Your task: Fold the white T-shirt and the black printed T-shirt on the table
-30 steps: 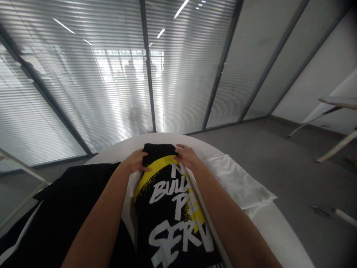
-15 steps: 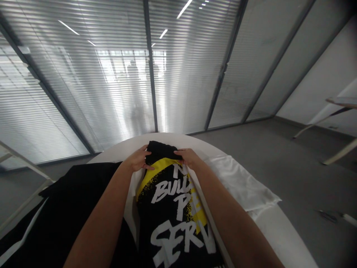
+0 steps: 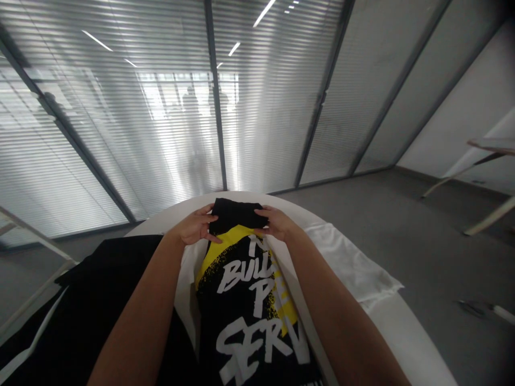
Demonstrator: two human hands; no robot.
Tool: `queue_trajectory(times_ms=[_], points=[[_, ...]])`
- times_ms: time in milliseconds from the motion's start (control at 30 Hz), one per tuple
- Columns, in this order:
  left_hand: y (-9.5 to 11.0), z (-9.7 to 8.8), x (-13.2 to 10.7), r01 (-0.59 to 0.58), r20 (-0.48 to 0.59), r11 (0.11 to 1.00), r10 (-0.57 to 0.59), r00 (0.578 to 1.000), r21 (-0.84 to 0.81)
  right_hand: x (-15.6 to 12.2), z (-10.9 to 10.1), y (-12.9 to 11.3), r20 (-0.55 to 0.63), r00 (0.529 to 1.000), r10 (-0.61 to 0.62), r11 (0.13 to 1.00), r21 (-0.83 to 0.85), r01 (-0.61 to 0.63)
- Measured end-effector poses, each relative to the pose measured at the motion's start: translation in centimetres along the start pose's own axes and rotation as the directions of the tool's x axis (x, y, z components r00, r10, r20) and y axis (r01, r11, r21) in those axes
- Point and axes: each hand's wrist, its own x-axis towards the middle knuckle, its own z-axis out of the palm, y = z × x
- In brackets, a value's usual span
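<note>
A black T-shirt (image 3: 245,311) with white lettering and a yellow patch lies folded into a long strip down the middle of a white round table (image 3: 406,332). My left hand (image 3: 193,227) pinches the left corner of the shirt's far end. My right hand (image 3: 277,222) grips the right corner of that same end. The far end is lifted a little off the table between the two hands.
A black garment (image 3: 88,300) is spread over the table's left side. A white cloth (image 3: 354,265) lies on the right side. Glass walls with blinds stand behind. Grey floor and white table legs (image 3: 478,214) are at the right.
Both hands have closed on the far end of the shirt and raised it slightly; the black end now stands higher and wider between them.
</note>
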Motion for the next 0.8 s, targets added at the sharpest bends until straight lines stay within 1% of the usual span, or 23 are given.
queue_trajectory(times_ms=[67,133,200,233,367,500,633,800], points=[[0.2,0.1,0.0,0.006,-0.029,1.0,-0.005,1.0,0.028,-0.3,0.1,-0.5,0.019,0.989,-0.146,0.989,0.003,0.146],[0.4,0.2,0.1,0.026,-0.07,0.997,-0.02,0.997,0.073,-0.5,0.3,-0.9,0.035,0.97,-0.239,0.971,0.021,0.238],[0.6,0.4,0.2,0.051,-0.11,0.991,-0.038,0.993,0.121,-0.7,0.4,-1.0,0.068,0.955,-0.29,0.957,0.02,0.289],[0.6,0.4,0.2,0.059,-0.126,0.988,-0.041,0.991,0.141,-0.8,0.5,-1.0,0.078,0.948,-0.31,0.95,-0.005,0.311],[0.8,0.4,0.1,0.035,-0.132,0.984,-0.012,0.991,0.174,-0.9,0.3,-0.8,0.077,0.915,-0.396,0.895,-0.192,0.404],[0.8,0.1,-0.1,0.032,-0.14,0.979,-0.003,0.99,0.201,-1.2,-0.1,-0.6,0.086,0.917,-0.391,0.886,-0.235,0.4],[1.4,0.3,-0.6,0.043,-0.155,0.954,0.003,0.988,0.297,-1.9,-0.2,-1.3,0.163,0.914,-0.371,0.868,-0.29,0.404],[2.7,1.2,-1.6,0.039,-0.142,0.878,0.034,0.989,0.477,-3.1,-0.7,-2.4,0.267,0.91,-0.316,0.898,-0.224,0.378]])
